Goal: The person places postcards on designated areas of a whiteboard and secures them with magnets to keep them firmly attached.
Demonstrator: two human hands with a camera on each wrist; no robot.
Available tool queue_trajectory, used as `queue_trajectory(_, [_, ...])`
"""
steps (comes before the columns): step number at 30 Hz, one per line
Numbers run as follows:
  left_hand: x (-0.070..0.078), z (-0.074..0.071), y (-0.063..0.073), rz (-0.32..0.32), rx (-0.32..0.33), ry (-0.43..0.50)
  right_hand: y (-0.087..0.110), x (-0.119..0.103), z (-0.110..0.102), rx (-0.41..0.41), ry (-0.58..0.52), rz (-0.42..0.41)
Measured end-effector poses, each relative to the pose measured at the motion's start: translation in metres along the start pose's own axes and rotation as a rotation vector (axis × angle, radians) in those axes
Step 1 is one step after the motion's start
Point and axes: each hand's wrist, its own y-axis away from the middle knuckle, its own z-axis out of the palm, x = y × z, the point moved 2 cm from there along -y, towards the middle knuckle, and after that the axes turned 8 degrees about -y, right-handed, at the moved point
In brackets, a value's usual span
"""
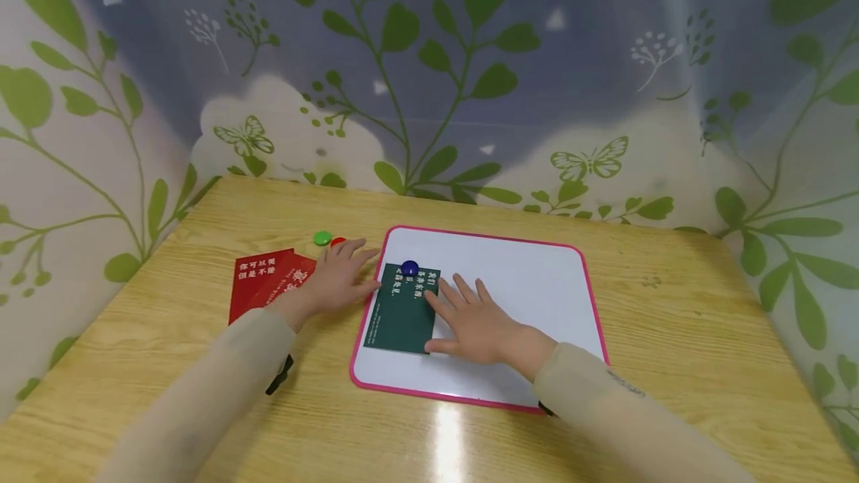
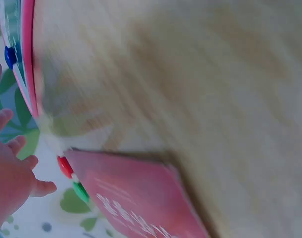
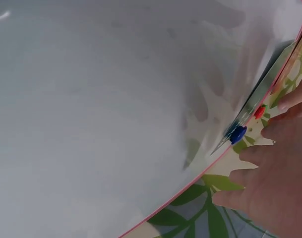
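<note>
On the whiteboard (image 1: 517, 274) with a pink rim lies a dark green card (image 1: 401, 323) printed with white characters. A blue round magnet (image 1: 410, 268) sits on the card's top edge; it also shows in the right wrist view as a blue magnet (image 3: 238, 134). My right hand (image 1: 478, 326), fingers spread and straight, is over the board with its fingertips at the card's right edge. My left hand (image 1: 338, 274) holds nothing, its fingers extended between the board's left rim and two overlapping red cards (image 1: 258, 278). The left forearm partly hides these cards.
Behind the left hand, a green magnet (image 1: 323, 238) and a red magnet (image 1: 338, 242) lie on the wooden table (image 1: 678, 334). A leaf-patterned cloth (image 1: 429, 58) stands along the table's back and sides.
</note>
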Motion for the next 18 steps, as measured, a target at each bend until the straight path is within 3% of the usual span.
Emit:
queue_trajectory(9, [-0.028,-0.002,0.020,-0.063,0.026,-0.022,0.014,0.025,-0.001,0.041,-0.028,0.019])
queue_trajectory(18, [-0.058,-0.002,0.032,-0.114,0.003,-0.060,0.037,0.062,-0.007,0.106,-0.054,0.094])
